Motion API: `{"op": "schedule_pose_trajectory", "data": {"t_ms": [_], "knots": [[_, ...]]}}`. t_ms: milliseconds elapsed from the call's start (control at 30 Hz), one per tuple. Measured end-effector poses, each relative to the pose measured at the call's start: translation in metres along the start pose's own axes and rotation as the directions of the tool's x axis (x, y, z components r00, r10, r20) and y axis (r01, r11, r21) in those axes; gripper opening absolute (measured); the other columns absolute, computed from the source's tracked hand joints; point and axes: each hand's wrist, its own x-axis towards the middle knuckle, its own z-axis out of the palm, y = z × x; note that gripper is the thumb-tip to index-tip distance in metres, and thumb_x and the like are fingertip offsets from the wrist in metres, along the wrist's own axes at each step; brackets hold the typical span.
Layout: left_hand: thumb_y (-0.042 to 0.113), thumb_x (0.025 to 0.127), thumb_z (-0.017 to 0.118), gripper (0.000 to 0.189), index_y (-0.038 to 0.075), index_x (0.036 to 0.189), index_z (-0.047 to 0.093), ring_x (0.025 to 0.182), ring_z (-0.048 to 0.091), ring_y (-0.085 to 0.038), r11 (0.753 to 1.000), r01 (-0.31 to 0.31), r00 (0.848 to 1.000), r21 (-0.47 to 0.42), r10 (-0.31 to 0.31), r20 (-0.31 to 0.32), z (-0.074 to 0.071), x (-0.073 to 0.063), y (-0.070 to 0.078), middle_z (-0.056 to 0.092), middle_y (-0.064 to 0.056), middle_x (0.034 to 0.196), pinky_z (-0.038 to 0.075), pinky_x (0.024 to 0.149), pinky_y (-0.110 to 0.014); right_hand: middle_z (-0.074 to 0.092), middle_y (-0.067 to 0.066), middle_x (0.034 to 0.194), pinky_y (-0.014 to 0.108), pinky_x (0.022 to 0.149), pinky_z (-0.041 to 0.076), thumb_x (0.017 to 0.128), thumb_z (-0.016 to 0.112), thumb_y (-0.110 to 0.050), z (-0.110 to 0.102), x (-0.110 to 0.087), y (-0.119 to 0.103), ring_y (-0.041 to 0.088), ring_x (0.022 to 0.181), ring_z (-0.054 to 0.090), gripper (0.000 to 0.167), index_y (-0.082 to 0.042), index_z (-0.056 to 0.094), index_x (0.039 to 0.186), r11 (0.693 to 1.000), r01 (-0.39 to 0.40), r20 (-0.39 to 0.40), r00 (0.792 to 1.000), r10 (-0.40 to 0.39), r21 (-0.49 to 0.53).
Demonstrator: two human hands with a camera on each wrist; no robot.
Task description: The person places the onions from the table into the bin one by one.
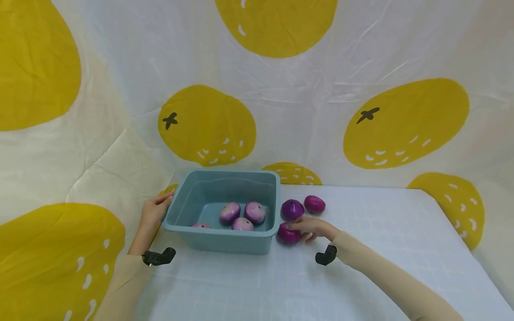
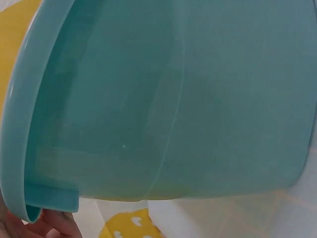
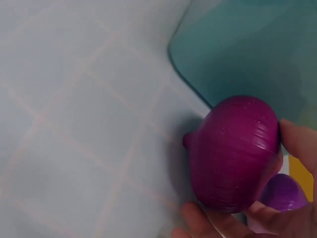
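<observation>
My right hand [image 1: 315, 227] grips a red onion [image 1: 288, 233] beside the basin's right wall. The right wrist view shows the thumb and fingers around the onion [image 3: 235, 153], close over the tablecloth. At the left end of the blue-green plastic basin [image 1: 225, 240], my left hand [image 1: 154, 210] holds the rim. In the left wrist view, its curled fingers [image 2: 54, 223] reach under the rim lip [image 2: 15, 148]. Paler purple onions lie inside the basin, such as one onion [image 1: 230, 213] near the middle; another onion [image 1: 201, 225] is partly hidden by the front wall.
Right of the basin, behind the right hand, lie a darker purple onion [image 1: 292, 209] and a magenta onion [image 1: 314, 204]. A pale checked tablecloth [image 1: 225, 285] covers the table. Fabric printed with large yellow fruit [image 1: 206, 125] hangs behind and on the left.
</observation>
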Motion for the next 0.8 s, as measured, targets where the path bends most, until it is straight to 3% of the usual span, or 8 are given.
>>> {"op": "schedule_pose_trajectory", "data": {"t_ms": [133, 400, 633, 800], "knots": [[0.021, 0.098, 0.055, 0.040, -0.003, 0.130, 0.056, 0.132, 0.046, -0.034, 1.000, -0.015, 1.000, -0.018, 0.014, -0.018, 0.001, 0.002, 0.001, 0.052, -0.020, 0.135, 0.038, 0.106, -0.044, 0.056, 0.018, 0.121, 0.047, 0.084, 0.054, 0.091, 0.062, -0.041, -0.001, 0.000, 0.001, 0.031, 0.099, 0.060, 0.056, 0.000, 0.048, 0.127, 1.000, 0.009, -0.002, 1.000, -0.009, -0.017], [0.021, 0.097, 0.056, 0.038, -0.001, 0.128, 0.058, 0.128, 0.049, -0.033, 0.999, -0.038, 0.999, 0.026, 0.039, -0.031, 0.002, 0.003, -0.001, 0.053, -0.019, 0.132, 0.041, 0.097, -0.034, 0.056, 0.017, 0.122, 0.045, 0.082, 0.055, 0.092, 0.062, -0.034, 0.004, 0.002, 0.009, 0.029, 0.102, 0.060, 0.048, 0.000, 0.051, 0.125, 0.998, 0.016, 0.030, 0.999, -0.018, 0.063], [0.020, 0.098, 0.055, 0.039, -0.003, 0.129, 0.057, 0.130, 0.048, -0.033, 0.999, -0.044, 0.999, 0.011, 0.044, -0.026, 0.002, 0.002, 0.000, 0.052, -0.020, 0.133, 0.040, 0.101, -0.038, 0.056, 0.020, 0.125, 0.047, 0.085, 0.055, 0.090, 0.064, -0.028, 0.008, 0.002, 0.001, 0.033, 0.099, 0.060, 0.046, 0.001, 0.052, 0.123, 0.988, -0.035, 0.030, 0.999, 0.031, 0.150], [0.019, 0.097, 0.056, 0.039, -0.003, 0.129, 0.057, 0.132, 0.047, -0.033, 0.999, -0.040, 0.999, -0.003, 0.040, -0.027, 0.002, 0.003, -0.001, 0.052, -0.019, 0.133, 0.038, 0.107, -0.043, 0.059, 0.018, 0.120, 0.044, 0.084, 0.055, 0.087, 0.067, -0.027, 0.011, 0.005, 0.000, 0.030, 0.099, 0.057, 0.043, 0.001, 0.056, 0.119, 0.987, -0.052, 0.027, 0.998, 0.048, 0.151]]}}
